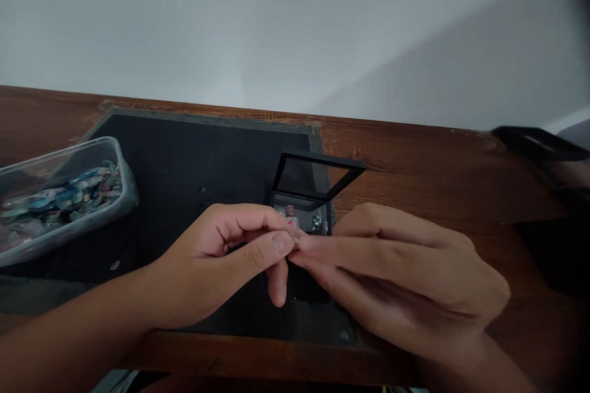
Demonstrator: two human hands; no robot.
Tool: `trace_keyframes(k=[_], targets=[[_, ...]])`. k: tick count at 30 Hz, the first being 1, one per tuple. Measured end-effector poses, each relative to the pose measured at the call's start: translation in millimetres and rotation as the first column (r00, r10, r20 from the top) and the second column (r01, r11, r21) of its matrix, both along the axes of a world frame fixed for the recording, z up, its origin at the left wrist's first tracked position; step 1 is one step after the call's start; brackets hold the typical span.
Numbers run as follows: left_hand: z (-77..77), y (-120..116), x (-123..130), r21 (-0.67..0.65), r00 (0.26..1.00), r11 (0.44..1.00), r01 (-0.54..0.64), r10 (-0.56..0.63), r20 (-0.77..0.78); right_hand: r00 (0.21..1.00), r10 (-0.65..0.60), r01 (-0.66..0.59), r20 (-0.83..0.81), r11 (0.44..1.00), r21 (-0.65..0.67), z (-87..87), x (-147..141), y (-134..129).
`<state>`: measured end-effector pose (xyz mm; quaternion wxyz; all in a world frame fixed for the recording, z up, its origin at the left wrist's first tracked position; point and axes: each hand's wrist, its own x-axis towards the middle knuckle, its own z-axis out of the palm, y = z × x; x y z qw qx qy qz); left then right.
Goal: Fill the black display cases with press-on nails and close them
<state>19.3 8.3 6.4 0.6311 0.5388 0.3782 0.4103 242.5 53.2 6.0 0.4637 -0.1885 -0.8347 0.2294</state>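
Observation:
My left hand and my right hand meet fingertip to fingertip over the front of the dark mat. Between the two pinches sits a tiny pale piece, mostly covered by the fingertips and too small to name. Just behind the fingers stands a small black case with its framed, see-through lid tilted up. Inside it are a few little items: a whitish one with a pink dot, a reddish-brown one and a dark green speckled one. My hands hide the case's front part.
A clear plastic tub full of small shiny, bluish packets stands at the left. The black mat is taped to a brown wooden table before a pale wall. Dark objects stand at the right edge.

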Motion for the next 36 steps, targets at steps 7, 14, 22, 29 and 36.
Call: trace_keyframes(k=[7, 14, 22, 29, 36], targets=[[4.1, 3.1, 1.3, 0.015, 0.994, 0.999, -0.043, 0.044, -0.102, 1.000, 0.011, -0.012, -0.020, 0.999, -0.048, -4.0, -3.5, 2.4], [6.8, 5.1, 1.9, 0.060, 0.976, 0.994, -0.096, 0.106, -0.191, 0.998, 0.009, -0.012, -0.061, 0.999, -0.046, -4.3, -2.6, 4.0], [3.4, 1.5, -0.2, 0.128, 0.962, 0.990, -0.054, 0.086, -0.260, 0.992, -0.118, 0.097, -0.052, 0.948, -0.303, -2.6, -4.6, -1.5], [-0.6, 2.0, -1.4, 0.157, 0.966, 0.987, -0.019, 0.059, -0.252, 0.990, -0.096, 0.044, -0.104, 0.908, -0.417, -2.9, -4.7, -1.7], [0.7, 0.1, -1.8, 0.112, 0.979, 0.994, -0.001, 0.024, -0.203, 0.992, -0.063, 0.009, -0.108, 0.896, -0.444, -0.7, -4.9, -0.9]])
